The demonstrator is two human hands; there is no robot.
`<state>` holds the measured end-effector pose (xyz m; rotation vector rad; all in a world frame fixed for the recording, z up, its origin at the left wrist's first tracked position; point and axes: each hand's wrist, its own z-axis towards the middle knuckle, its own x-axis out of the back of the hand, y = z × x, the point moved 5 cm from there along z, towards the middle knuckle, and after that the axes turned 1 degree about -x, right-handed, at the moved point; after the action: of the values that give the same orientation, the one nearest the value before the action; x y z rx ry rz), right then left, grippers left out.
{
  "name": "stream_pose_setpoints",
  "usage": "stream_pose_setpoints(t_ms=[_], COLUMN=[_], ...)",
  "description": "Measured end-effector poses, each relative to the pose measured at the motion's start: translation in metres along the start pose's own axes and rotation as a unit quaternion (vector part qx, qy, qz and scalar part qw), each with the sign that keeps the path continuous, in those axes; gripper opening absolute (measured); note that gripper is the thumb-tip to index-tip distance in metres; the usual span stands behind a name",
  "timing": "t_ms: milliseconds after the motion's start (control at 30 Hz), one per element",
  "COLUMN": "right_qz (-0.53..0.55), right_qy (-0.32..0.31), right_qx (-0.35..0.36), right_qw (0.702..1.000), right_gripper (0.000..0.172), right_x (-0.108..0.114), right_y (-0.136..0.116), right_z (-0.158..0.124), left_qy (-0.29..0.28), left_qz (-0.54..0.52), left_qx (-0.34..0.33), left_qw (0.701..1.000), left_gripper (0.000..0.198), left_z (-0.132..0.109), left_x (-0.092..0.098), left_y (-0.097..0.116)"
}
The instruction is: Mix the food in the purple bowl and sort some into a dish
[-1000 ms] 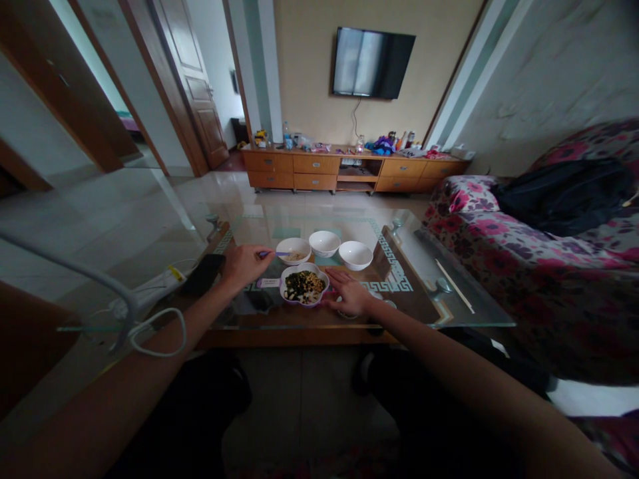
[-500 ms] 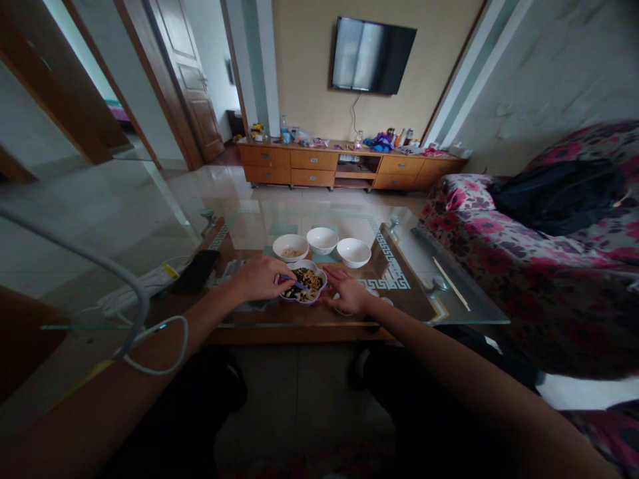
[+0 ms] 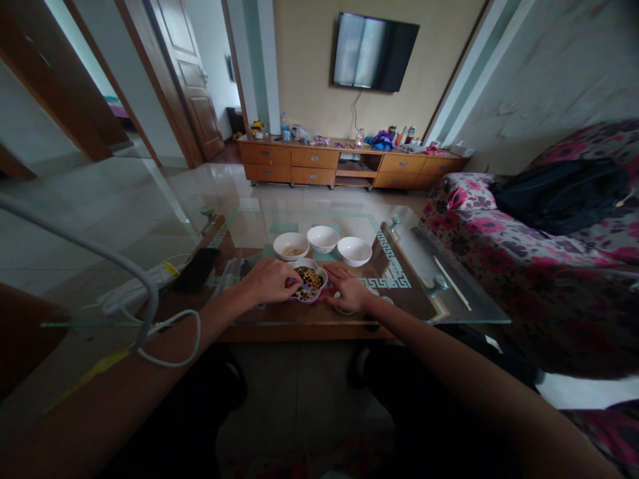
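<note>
left hand point(image 3: 264, 281): clenched on purple spoon point(image 3: 291, 283) over flower-shaped bowl point(image 3: 309, 279) | right hand point(image 3: 348, 290): open, against bowl rim

Home, a living room. A wall-mounted flat-screen TV point(image 3: 374, 51) hangs above a long wooden TV cabinet point(image 3: 304, 166) cluttered with bottles point(image 3: 285, 128) and household odds and ends. Floral sofa point(image 3: 514, 266) on the right, glass-topped coffee table point(image 3: 414, 266) holding white bowls point(image 3: 323, 238), glossy tiled floor point(image 3: 210, 189), panelled wooden door point(image 3: 184, 73).

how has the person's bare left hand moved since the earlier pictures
Yes, rightward: against the white ceramic bowl, the left hand now reaches the purple-rimmed flower-shaped dish.
</note>
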<state>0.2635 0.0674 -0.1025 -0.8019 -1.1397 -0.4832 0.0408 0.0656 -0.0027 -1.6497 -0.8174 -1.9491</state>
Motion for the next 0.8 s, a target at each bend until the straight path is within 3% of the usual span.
stream_pose_setpoints(t_ms=[200, 533, 633, 800], right_qz=[-0.004, 0.009, 0.012, 0.013], right_qy=[-0.004, 0.006, 0.007, 0.002], right_qx=[-0.004, -0.001, -0.005, -0.011], right_qw=[1.0, 1.0, 1.0, 1.0], right_gripper=[0.09, 0.092, 0.091, 0.093], right_x=[0.0, -0.001, -0.001, -0.001], right_y=[-0.001, 0.0, 0.002, 0.002], right_z=[0.0, -0.001, -0.001, 0.0], left_qy=[-0.01, 0.021, 0.073, 0.179], left_qz=[-0.012, -0.007, -0.008, -0.071], left_qx=[0.003, 0.004, 0.031, 0.155], left_qw=[1.0, 1.0, 0.997, 0.969], left_gripper=[0.029, 0.027, 0.025, 0.026], left_z=[-0.001, 0.001, 0.0, -0.009], left_x=[-0.003, -0.002, 0.008, 0.029], left_y=[-0.001, -0.002, -0.014, -0.055])
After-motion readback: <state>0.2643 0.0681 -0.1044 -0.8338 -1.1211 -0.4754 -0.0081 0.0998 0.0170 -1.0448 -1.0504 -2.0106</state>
